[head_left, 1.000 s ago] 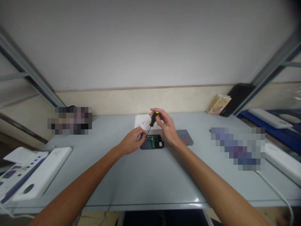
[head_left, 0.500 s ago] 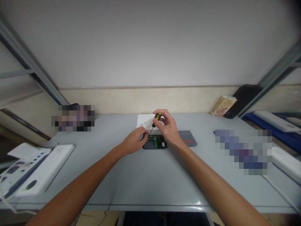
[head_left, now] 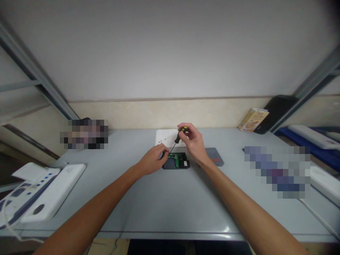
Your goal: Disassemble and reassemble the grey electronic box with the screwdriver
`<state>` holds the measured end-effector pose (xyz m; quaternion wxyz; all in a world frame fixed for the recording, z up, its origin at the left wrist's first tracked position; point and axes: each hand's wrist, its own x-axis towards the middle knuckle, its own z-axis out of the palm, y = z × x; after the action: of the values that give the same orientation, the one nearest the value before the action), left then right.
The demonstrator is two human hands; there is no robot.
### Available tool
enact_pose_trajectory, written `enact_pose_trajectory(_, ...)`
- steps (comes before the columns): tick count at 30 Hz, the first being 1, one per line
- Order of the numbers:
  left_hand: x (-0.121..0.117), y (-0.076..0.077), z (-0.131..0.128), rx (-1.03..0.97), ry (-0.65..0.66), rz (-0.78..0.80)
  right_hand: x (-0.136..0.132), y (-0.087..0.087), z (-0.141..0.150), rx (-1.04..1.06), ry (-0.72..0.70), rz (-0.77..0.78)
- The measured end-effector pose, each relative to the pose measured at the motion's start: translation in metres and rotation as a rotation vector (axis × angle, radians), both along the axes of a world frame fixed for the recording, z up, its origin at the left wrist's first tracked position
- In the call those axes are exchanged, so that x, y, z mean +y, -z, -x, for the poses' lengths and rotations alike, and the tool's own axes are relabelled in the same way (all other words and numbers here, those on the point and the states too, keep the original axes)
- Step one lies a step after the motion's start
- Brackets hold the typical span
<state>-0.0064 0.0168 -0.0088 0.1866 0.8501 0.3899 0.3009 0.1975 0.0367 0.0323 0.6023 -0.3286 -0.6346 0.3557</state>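
My right hand [head_left: 196, 142] is closed around a black and yellow screwdriver [head_left: 181, 134]. The tool slants down to the left, its thin shaft ending by the upper left part of an opened dark electronic device [head_left: 170, 165] with a green circuit board [head_left: 177, 161]. Beside that tip, the fingertips of my left hand [head_left: 153, 159] are pinched together at the device's upper left edge. What lies between them is hidden. Behind the device is a white paper sheet [head_left: 166, 135] with several small dark screw-like pieces. A flat grey panel [head_left: 215, 156] lies beneath my right wrist.
White power strips and a white slab [head_left: 63, 187] with cables occupy the left of the grey table [head_left: 159, 209]. At the back right, a yellow box [head_left: 253, 119] leans near a black case [head_left: 276, 113]. Blurred-out items sit left and right. A wall closes the back.
The screwdriver handle has leaned further right, along with my right hand, while its tip stays near the same spot on the board. My left hand holds nearly the same place.
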Motion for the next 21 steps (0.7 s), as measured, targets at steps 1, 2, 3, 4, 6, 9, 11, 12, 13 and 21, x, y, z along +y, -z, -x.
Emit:
enact_pose_trajectory(1, 0.0001, 0.0002, 0.0001, 0.004, 0.000, 0.000, -0.0003, -0.0009, -0.0003, 0.012, -0.048, 0.005)
enact_pose_trajectory(2, 0.0003, 0.0005, 0.0002, 0.009, 0.000, 0.000, -0.0008, -0.0020, -0.0003, 0.027, -0.100, 0.013)
enact_pose_trajectory(3, 0.0005, 0.0007, 0.0003, 0.015, 0.001, 0.000, -0.0015, -0.0029, 0.0000, 0.039, -0.140, 0.022)
enact_pose_trajectory(4, 0.0007, 0.0008, 0.0005, 0.018, 0.003, 0.000, -0.0021, -0.0035, 0.0005, 0.045, -0.158, 0.029)
enact_pose_trajectory(6, 0.0010, 0.0010, 0.0009, 0.019, 0.004, -0.002, -0.0027, -0.0037, 0.0021, 0.047, -0.127, 0.038)
enact_pose_trajectory(9, 0.0011, 0.0013, 0.0013, 0.015, -0.005, -0.002, -0.0013, -0.0024, 0.0033, 0.066, -0.035, 0.049)
enact_pose_trajectory(11, 0.0009, 0.0014, 0.0013, 0.019, -0.009, 0.002, -0.0001, -0.0019, 0.0022, 0.088, -0.052, 0.060)
enact_pose_trajectory(12, 0.0007, 0.0013, 0.0012, 0.023, -0.010, 0.004, 0.0002, -0.0020, 0.0014, 0.098, -0.085, 0.067)
enact_pose_trajectory(13, 0.0005, 0.0011, 0.0011, 0.029, -0.012, 0.005, 0.0003, -0.0023, 0.0006, 0.108, -0.123, 0.072)
enact_pose_trajectory(21, -0.0017, -0.0037, 0.0002, 0.043, -0.021, 0.006, -0.0001, -0.0052, 0.0011, 0.100, -0.080, 0.092)
